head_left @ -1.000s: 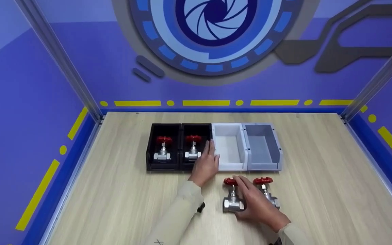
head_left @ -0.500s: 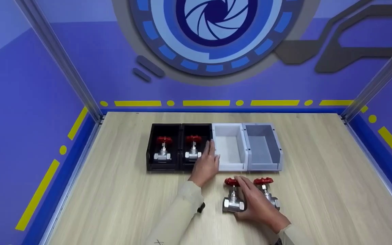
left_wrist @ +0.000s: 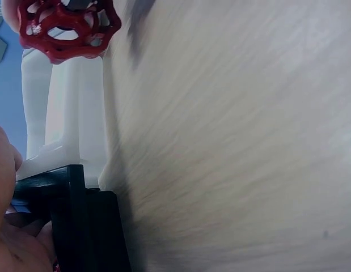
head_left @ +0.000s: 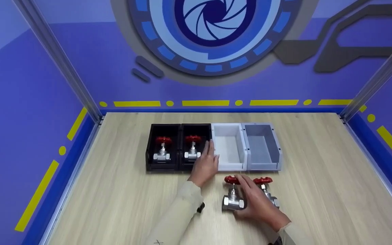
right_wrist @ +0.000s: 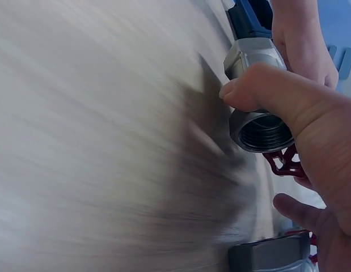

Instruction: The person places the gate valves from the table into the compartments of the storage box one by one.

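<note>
My right hand (head_left: 260,207) grips a steel globe valve (head_left: 232,202) with a red handwheel, standing upright in front of the bins. In the right wrist view the thumb lies across the valve body (right_wrist: 257,54), and a threaded opening faces the camera. My left hand (head_left: 205,166) rests at the right wall of the second black bin (head_left: 187,166), fingers extended along it and thumb toward the white bin (head_left: 230,166). A similar valve (head_left: 192,155) sits in that bin. Another valve (head_left: 273,201) stands behind my right hand, partly hidden.
The leftmost black bin (head_left: 162,167) holds one more red-wheeled valve (head_left: 162,156). A grey bin (head_left: 264,166) ends the row on the right. All stand on a wooden tabletop (head_left: 114,204) enclosed by blue panels (head_left: 80,68).
The valve in my right hand has risen very slightly. My left hand keeps its place at the black bin.
</note>
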Available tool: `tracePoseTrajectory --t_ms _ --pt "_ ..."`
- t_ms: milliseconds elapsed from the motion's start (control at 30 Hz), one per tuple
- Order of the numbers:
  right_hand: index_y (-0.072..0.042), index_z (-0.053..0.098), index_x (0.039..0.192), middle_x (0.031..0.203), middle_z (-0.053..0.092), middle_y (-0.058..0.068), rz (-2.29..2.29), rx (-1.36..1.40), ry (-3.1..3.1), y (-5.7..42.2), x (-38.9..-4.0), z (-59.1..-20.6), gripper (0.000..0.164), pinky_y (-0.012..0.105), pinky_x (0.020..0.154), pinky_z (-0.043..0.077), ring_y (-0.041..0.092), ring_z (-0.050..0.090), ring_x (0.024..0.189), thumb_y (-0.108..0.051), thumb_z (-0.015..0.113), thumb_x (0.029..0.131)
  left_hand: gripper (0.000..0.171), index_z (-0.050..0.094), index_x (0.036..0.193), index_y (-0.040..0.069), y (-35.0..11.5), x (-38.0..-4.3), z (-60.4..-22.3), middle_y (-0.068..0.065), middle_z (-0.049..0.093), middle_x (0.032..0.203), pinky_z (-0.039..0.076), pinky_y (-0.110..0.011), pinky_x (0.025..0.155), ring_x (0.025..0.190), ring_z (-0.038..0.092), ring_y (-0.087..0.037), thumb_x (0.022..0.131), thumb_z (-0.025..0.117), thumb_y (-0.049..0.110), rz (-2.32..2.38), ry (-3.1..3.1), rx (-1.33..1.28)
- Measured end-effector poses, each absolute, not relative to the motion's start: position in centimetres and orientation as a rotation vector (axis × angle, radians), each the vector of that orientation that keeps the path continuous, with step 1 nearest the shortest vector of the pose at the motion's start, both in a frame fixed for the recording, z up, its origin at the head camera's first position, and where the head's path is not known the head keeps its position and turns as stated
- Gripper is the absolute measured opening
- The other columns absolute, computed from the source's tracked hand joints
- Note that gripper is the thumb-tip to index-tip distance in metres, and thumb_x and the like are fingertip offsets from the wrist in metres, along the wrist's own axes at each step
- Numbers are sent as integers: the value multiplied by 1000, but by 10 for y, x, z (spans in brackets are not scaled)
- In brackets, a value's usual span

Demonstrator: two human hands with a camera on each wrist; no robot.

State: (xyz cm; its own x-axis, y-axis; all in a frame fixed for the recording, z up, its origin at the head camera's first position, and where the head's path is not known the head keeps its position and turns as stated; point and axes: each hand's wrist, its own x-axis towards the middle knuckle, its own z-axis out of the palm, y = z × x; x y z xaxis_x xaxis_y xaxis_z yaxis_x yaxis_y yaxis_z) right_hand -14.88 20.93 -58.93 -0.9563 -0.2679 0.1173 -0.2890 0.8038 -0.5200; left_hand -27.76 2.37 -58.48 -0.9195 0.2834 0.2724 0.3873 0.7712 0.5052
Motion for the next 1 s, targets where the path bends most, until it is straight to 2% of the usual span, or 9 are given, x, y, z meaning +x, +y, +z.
tracePoseTrajectory --t_ms 200,433,567,867,1000 --pt "-11 30 152 149 40 16 844 482 -2922 209 -153 -585 124 48 101 46 33 47 131 -29 94 47 63 29 151 2 23 -277 -585 -24 37 151 55 -37 63 75 68 -31 99 52 28 -855 -2784 -531" --pt "-4 36 147 143 44 16 746 563 -2839 210 -161 -581 120 43 99 49 29 50 127 -28 94 45 61 35 148 -1 23 -276 -585 -26 41 148 55 -39 63 75 69 -30 97 56 24 -839 -2724 -541" --pt "-7 35 148 143 44 13 734 563 -2850 210 -163 -577 119 43 99 49 28 50 127 -28 93 46 61 34 148 0 23 -276 -585 -25 41 148 53 -37 59 68 66 -28 97 57 24 -845 -2731 -535" --pt "-11 30 151 150 38 13 794 496 -2948 209 -166 -565 116 45 104 45 30 44 134 -25 92 53 61 34 149 2 24 -277 -586 -24 41 148 55 -40 65 76 69 -30 97 56 25 -833 -2734 -528" --pt "-12 30 152 151 38 12 781 499 -2950 209 -169 -560 115 45 104 45 29 46 133 -23 91 55 62 32 150 3 24 -276 -585 -23 40 150 55 -39 65 73 67 -28 98 55 27 -838 -2756 -521"
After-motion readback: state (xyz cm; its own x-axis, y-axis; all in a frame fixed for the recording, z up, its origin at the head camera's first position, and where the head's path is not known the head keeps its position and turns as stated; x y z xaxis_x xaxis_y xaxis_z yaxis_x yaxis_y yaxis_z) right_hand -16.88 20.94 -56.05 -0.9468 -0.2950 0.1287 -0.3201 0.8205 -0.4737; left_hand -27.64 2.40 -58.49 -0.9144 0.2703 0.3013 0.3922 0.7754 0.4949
